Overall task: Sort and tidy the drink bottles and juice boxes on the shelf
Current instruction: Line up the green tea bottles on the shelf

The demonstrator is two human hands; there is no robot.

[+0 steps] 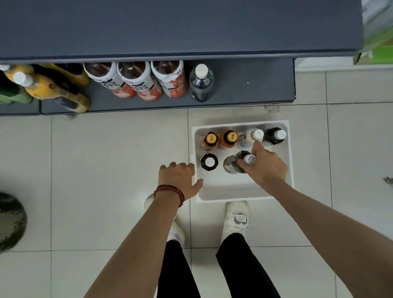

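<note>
While the right hand (pixel 266 167) reached down into the white rectangular plastic bin (pixel 227 191), its fingers (pixel 244 165) were curled tight round the neck of a tilted dark plastic bottle (pixel 233 165), just under that bottle's white cap; the body leaned away to the left of them. Just left of that grip stood a black round bottle with a white lid (pixel 209 162), upright and apart from the tilted one. Beyond the fingers, along the bin's far wall, stood a row of four: two orange-capped amber bottles (pixel 220 139), a pale bottle with a white top (pixel 256 135) and a dark cola-coloured bottle (pixel 275 135).

At the bin's left rim lay the left hand (pixel 179 178), a red beaded bracelet (pixel 171 194) on its wrist. Its fingers (pixel 175 165) were bent and close together outside the wall, with the thumb lying against the rim; whether they truly clasped it could not be told.

Farther beyond both hands, the dark grey shelf (pixel 251 85) carried a lone dark bottle with a white cap (pixel 201 82), three red-and-white labelled bottles (pixel 152 81) side by side, and yellow bottles (pixel 54 91) leaning at the left. The bin sat on the white tiled floor (pixel 110 167).
</note>
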